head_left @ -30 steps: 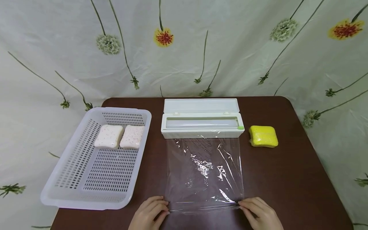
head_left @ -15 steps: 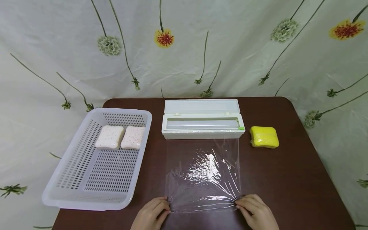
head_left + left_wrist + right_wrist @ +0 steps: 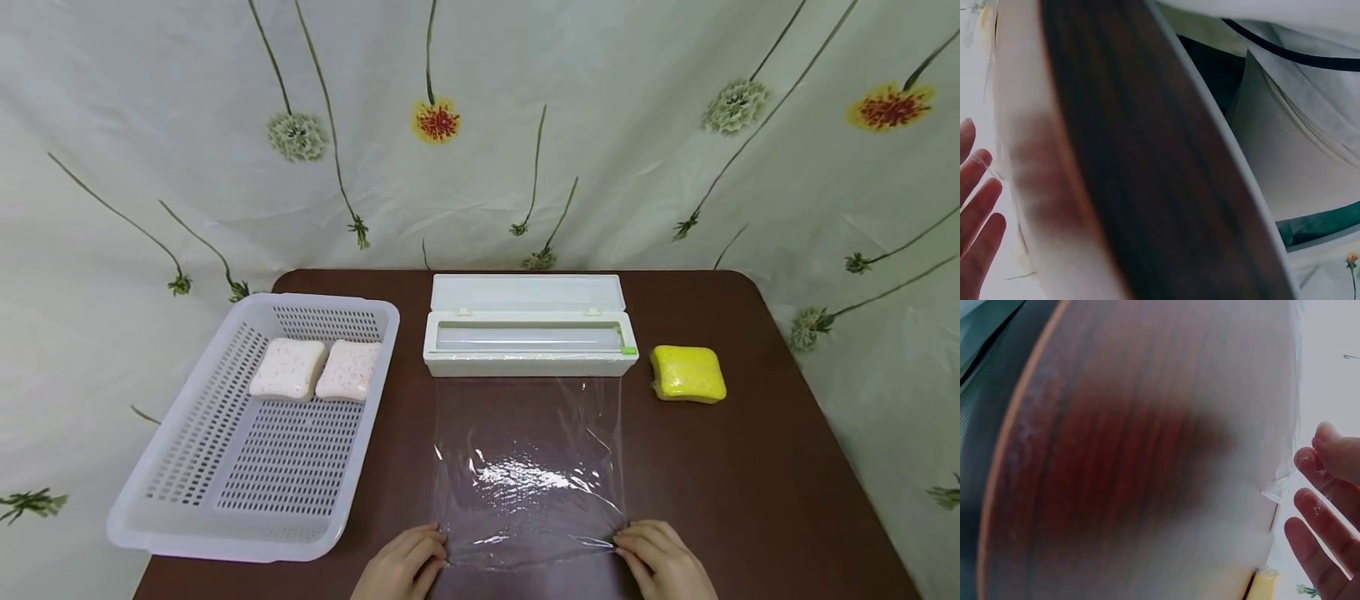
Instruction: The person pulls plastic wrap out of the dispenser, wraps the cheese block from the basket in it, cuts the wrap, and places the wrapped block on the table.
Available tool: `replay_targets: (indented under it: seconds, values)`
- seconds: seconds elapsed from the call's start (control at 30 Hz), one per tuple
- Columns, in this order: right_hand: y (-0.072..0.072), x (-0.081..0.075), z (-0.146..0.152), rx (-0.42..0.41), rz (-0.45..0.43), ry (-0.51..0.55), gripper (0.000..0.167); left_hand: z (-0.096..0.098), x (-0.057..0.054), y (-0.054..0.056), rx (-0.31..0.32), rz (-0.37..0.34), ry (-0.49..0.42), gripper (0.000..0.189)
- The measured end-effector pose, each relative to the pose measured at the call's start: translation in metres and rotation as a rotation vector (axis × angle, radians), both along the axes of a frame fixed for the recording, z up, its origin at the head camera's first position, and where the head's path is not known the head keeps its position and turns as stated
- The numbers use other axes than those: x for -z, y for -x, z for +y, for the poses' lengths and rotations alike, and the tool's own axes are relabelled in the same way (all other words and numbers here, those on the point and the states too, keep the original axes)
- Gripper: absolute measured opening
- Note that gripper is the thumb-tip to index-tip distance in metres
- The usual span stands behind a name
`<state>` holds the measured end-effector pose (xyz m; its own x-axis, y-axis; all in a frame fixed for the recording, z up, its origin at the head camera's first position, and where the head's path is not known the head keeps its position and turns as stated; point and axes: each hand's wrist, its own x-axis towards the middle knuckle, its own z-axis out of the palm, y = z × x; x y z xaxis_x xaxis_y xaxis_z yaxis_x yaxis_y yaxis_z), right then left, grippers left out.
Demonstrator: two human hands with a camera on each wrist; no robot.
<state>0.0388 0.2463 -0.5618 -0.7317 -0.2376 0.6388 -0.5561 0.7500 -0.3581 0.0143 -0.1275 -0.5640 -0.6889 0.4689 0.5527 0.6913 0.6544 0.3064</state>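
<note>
A sheet of clear cling film (image 3: 525,475) stretches toward me from the front of a white dispenser box (image 3: 531,367) with its lid up. At the sheet's near left corner my left hand (image 3: 405,565) pinches the film. My right hand (image 3: 663,558) pinches the near right corner, thumb against forefinger. In the right wrist view, film clings to the fingertips (image 3: 1317,506); the left wrist view catches several fingers (image 3: 979,219) at the film's edge. A yellow soap bar (image 3: 687,373), glossy as if wrapped, lies right of the box.
To the left stands a white perforated plastic basket (image 3: 225,533) holding two speckled pale soap bars (image 3: 288,368). A green slider (image 3: 629,351) sits at the box's right end. The dark brown table (image 3: 757,483) backs against a flowered cloth (image 3: 615,75).
Both hands keep their hold on the film's corners, having drawn slightly closer together. Creases fanning from the right hand have smoothed out. The head view has tilted up a little.
</note>
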Motion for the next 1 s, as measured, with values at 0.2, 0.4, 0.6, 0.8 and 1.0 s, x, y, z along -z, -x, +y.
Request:
replay_targets:
  seconds: [0.2, 0.4, 0.6, 0.8, 1.0]
  values:
    - [0.0, 0.004, 0.0, -0.027, 0.013, 0.028, 0.046, -0.002, 0.001, 0.002, 0.003, 0.013, 0.0, 0.042]
    - [0.001, 0.011, 0.002, -0.052, 0.038, 0.025, 0.047, -0.006, 0.004, 0.002, 0.006, 0.003, 0.018, 0.025]
    - [0.002, 0.014, 0.004, -0.054, 0.057, 0.024, 0.047, -0.004, 0.008, 0.004, 0.017, 0.014, 0.009, 0.037]
    - [0.0, 0.012, 0.002, -0.016, 0.039, -0.004, 0.052, -0.001, 0.007, 0.003, -0.005, 0.01, 0.026, 0.016]
    - [-0.001, 0.011, -0.001, -0.004, 0.03, -0.028, 0.055, 0.003, 0.002, 0.001, -0.059, -0.021, 0.07, 0.032]
